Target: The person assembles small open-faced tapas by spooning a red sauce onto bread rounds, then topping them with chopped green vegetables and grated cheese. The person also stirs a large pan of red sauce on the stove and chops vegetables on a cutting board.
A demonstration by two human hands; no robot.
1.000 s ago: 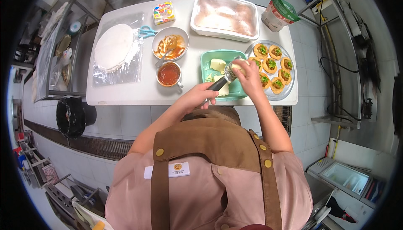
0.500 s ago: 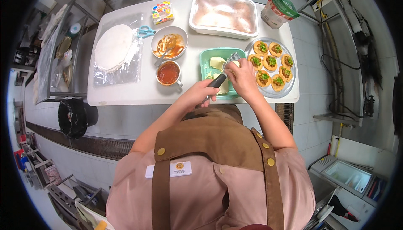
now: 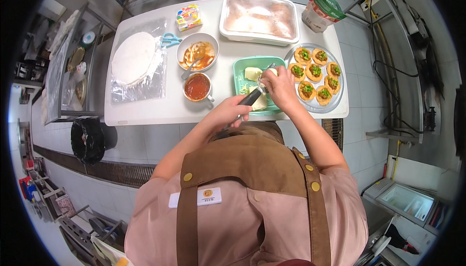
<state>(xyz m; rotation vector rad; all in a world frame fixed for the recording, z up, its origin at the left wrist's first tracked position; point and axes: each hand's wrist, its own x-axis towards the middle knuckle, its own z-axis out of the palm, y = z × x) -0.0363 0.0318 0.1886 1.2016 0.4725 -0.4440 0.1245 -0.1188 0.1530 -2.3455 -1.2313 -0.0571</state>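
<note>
My left hand (image 3: 229, 111) is closed around the black handle of a grater (image 3: 250, 97), which slants over a mint-green plastic tub (image 3: 237, 68). Pinched in my right hand (image 3: 281, 89) is a pale yellow piece of cheese (image 3: 274, 72), pressed to the grater's metal face; fingers hide most of both. In the tub lie a cheese block (image 3: 252, 73), another pale chunk (image 3: 260, 103) and some shreds. Just right of the tub, a round metal tray (image 3: 336, 102) bears several small dough rounds (image 3: 314, 73) topped with sauce and chopped green bits.
Left of the tub stand a mug of red sauce (image 3: 196, 86) and a sauce-smeared bowl (image 3: 208, 41) with a spoon. Beyond are blue scissors (image 3: 170, 40), stacked white dough sheets (image 3: 133, 58) on plastic, a colourful packet (image 3: 189, 17), a lidded white container (image 3: 259, 17) and a standing pouch (image 3: 320, 11).
My right hand has shifted slightly along the grater, and its metal face shows less now. The left hand keeps its hold on the handle. The whole view has drifted slightly.
</note>
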